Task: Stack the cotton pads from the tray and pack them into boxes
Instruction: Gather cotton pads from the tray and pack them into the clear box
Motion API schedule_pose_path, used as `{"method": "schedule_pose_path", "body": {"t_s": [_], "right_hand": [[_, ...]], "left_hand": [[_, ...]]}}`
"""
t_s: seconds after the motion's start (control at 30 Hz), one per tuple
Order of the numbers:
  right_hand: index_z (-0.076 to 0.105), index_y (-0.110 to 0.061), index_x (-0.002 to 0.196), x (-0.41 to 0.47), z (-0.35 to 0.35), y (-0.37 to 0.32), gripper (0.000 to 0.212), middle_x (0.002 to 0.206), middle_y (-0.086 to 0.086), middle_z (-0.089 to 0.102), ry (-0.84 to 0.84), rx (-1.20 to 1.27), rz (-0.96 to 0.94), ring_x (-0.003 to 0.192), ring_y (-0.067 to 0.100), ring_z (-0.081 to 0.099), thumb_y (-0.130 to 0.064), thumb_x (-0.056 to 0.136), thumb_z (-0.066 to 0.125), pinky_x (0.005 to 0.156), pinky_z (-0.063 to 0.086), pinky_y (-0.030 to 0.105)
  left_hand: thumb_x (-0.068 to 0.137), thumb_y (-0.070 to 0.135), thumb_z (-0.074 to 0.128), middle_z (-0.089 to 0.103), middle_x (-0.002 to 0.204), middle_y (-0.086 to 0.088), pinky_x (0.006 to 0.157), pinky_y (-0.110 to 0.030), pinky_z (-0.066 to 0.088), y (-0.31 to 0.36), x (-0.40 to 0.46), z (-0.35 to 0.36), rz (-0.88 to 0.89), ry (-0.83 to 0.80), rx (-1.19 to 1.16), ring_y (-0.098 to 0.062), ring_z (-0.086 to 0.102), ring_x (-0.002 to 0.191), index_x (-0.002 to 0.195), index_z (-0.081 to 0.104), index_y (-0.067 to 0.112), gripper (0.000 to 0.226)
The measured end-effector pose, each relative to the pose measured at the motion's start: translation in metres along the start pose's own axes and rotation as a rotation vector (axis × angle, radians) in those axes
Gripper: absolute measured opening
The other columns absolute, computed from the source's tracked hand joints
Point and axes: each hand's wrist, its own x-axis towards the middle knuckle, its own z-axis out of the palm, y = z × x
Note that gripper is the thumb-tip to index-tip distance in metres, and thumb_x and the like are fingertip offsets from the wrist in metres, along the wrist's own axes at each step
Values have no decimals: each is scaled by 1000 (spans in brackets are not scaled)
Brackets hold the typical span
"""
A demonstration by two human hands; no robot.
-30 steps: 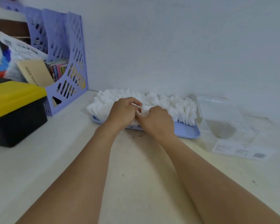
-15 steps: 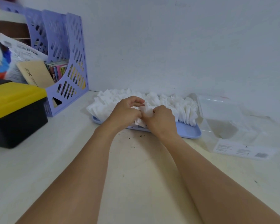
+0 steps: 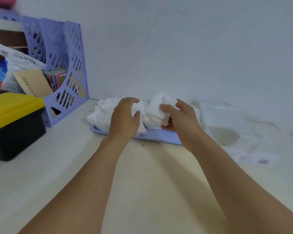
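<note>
A light blue tray (image 3: 159, 136) lies against the wall, heaped with white cotton pads (image 3: 101, 114). My right hand (image 3: 181, 119) grips a bunch of pads (image 3: 156, 114) lifted a little above the tray, thumb in front and fingers behind. My left hand (image 3: 123, 119) lies over the pile's left middle, its fingers curled around more pads (image 3: 139, 107). A clear plastic box (image 3: 227, 119) stands just right of the tray, partly hidden by my right hand.
A purple file rack (image 3: 64, 73) with papers and booklets stands at the back left. In front of it sits a black case with a yellow lid (image 3: 13, 120). A white label (image 3: 255, 159) lies on the table before the clear box.
My hands have moved apart. The right hand has raised a bunch of pads out of the pile, while the left stays curled on the pads beside it.
</note>
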Motion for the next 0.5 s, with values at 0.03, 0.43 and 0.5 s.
{"method": "schedule_pose_path", "body": {"t_s": [0.03,0.43,0.5], "right_hand": [[68,-12,112,-4,-10,-4,19,107,12,74,-45,52,34,96,30,73,-15,93,68,72,62,38],[74,-12,110,-31,-99,-7,18,108,10,72,-121,-297,-199,80,26,70,-10,92,71,62,59,36],[76,-15,105,-27,-106,-4,17,110,1,71,-26,-361,-290,82,18,68,-13,88,77,70,55,28]], "left_hand": [[94,22,66,66,123,3,96,-24,47,13,0,1,-51,66,-133,-18,63,114,118,66,18,24],[90,27,53,62,134,-26,100,-48,54,105,-42,23,-762,-828,-1422,-41,60,124,137,53,-2,55],[90,31,49,62,134,-25,97,-47,56,106,-40,24,-809,-812,-1460,-44,59,125,137,53,-2,57]]}}
